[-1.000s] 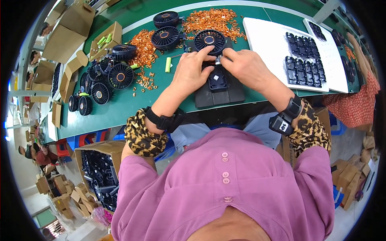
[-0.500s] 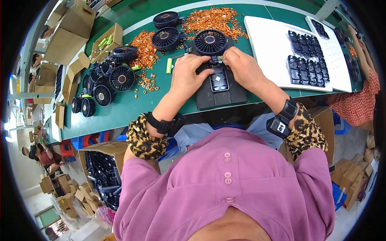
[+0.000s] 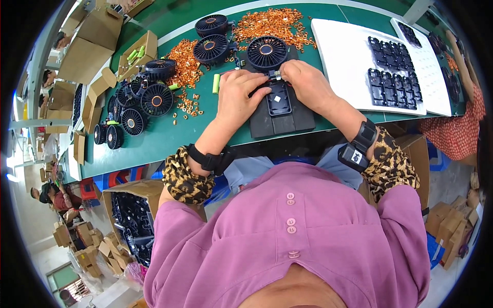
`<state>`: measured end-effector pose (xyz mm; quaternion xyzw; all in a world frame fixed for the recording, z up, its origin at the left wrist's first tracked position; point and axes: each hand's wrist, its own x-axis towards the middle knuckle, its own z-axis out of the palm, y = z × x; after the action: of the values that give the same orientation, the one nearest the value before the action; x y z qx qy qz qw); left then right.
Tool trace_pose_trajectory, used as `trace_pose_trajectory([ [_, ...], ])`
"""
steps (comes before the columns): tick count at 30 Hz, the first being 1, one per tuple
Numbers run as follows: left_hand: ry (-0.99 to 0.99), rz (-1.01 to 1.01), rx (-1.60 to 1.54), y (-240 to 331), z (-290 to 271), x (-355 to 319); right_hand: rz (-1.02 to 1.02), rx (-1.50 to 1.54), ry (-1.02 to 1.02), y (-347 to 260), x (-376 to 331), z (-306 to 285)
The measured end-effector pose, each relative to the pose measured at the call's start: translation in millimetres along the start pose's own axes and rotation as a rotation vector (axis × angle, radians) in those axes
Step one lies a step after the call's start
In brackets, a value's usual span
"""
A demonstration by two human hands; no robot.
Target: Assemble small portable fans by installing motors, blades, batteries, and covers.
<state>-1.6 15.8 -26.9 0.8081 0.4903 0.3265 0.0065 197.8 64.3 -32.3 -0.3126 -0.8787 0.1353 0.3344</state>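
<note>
A small black fan with an orange-ringed centre lies on a black fixture block. Its rectangular dark housing, with a white square inside, points toward me. Between fan and housing sits a small circuit board. My left hand is closed at the board's left side, its thumb by the housing's upper edge. My right hand pinches the board's right end, fingertips partly hidden. Just left of my left hand stands a light green battery cell, and a bit of red wire shows nearby.
Piles of small orange-copper pieces lie beyond the fan. More fans crowd the left, near a cardboard box of green cells. At right, a white foam board carries black housings. Another person's arm shows far right.
The fan and the board have shifted slightly left under my hands. My right hand has moved a little left with them, while my left hand stays nearly in place.
</note>
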Motion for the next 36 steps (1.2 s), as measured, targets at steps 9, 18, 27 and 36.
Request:
trace_pose_trajectory([
  [9,0.059,-0.019,-0.071,1,9,-5,-0.009,0.018,0.056,-3,1,2],
  [18,0.098,-0.058,-0.126,-2,11,-7,-0.022,0.006,0.036,-4,2,8],
  [27,0.112,-0.126,-0.183,1,10,-8,0.015,-0.033,0.006,-6,2,8],
  [36,0.127,-0.127,-0.201,-1,11,-10,0.018,-0.094,-0.028,-12,4,7],
])
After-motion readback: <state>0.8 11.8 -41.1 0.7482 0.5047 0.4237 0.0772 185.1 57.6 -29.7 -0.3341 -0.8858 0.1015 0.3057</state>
